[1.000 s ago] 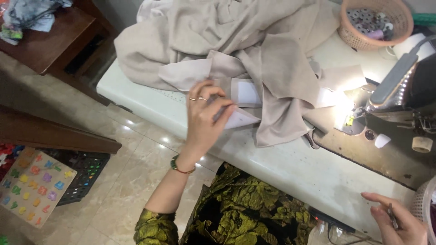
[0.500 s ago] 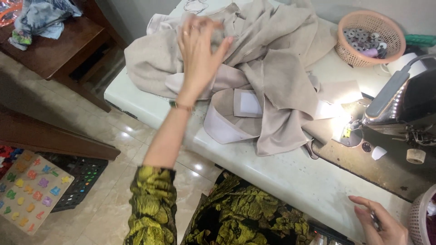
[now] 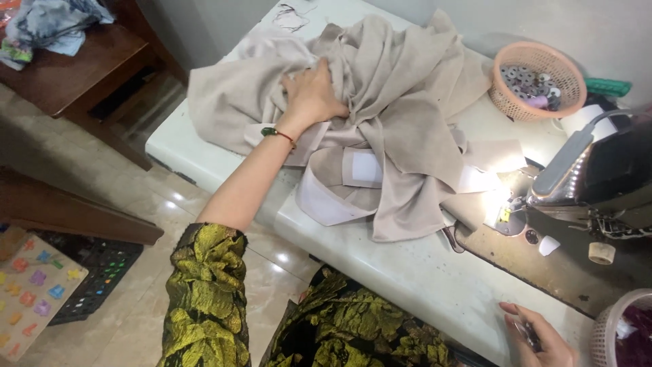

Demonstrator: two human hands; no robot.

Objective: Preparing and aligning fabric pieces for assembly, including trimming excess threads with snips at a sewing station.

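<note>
A crumpled beige garment point(image 3: 401, 109) lies heaped on the white sewing table point(image 3: 401, 272). My left hand point(image 3: 311, 95) reaches across and clutches a fold near the middle of the heap, fingers closed into the cloth. A collar piece with white lining point(image 3: 339, 187) sticks out toward the table's front edge. My right hand point(image 3: 540, 336) rests at the near right edge of the table, fingers curled around a small dark object that I cannot identify. The sewing machine point(image 3: 604, 177) stands at the right, its lamp lighting the cloth by the needle.
A pink basket of bobbins point(image 3: 540, 81) sits at the table's back right. A basket with purple contents point(image 3: 625, 333) is at the far right edge. A wooden table with clothes point(image 3: 61, 61) stands at the left; a colourful toy board point(image 3: 34, 299) lies on the tiled floor.
My left hand left the white-lined collar piece, lifted up over the heap, and has come down gripping the beige cloth farther back. My right hand stayed at the table's near edge.
</note>
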